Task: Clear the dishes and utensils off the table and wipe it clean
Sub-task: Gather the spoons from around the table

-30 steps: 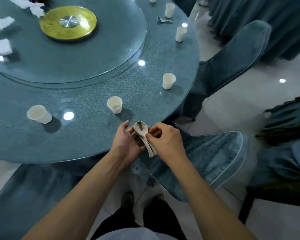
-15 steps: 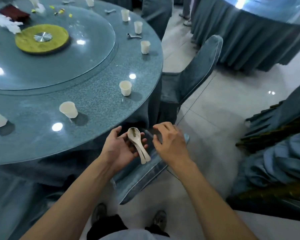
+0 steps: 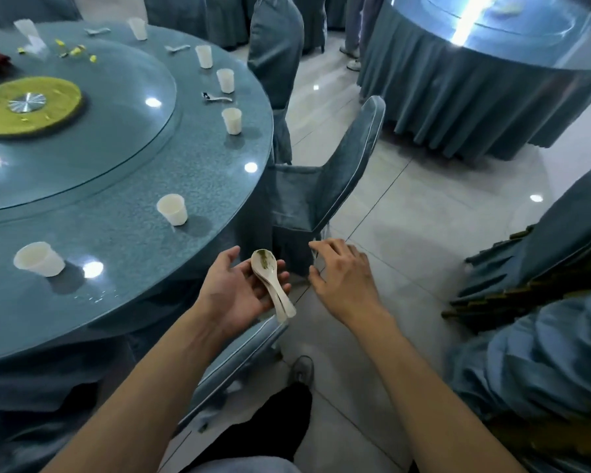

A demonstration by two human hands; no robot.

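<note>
My left hand (image 3: pixel 232 295) is palm up beyond the round table's (image 3: pixel 133 268) edge and holds stacked white spoons (image 3: pixel 267 271); the top bowl is smeared green. My fingers curl under the handles. My right hand (image 3: pixel 345 285) hovers to the right of the spoons with relaxed fingers, holding nothing. Several white cups stand on the table, among them a near cup (image 3: pixel 38 259), a middle cup (image 3: pixel 172 209) and a far cup (image 3: pixel 232 120). A metal spoon (image 3: pixel 215 96) lies between the far cups.
A glass turntable (image 3: pixel 116 131) with a yellow centre disc (image 3: pixel 28 110) carries scraps at the far left. A covered chair (image 3: pixel 321 192) stands by the table, another chair (image 3: pixel 239 356) is below my hands. A second draped table (image 3: pixel 475 97) and stacked chairs (image 3: pixel 543 268) stand to the right.
My right hand has let go of the spoons and drawn away to the right. My view and hands have shifted right, off the table edge and over the chairs.
</note>
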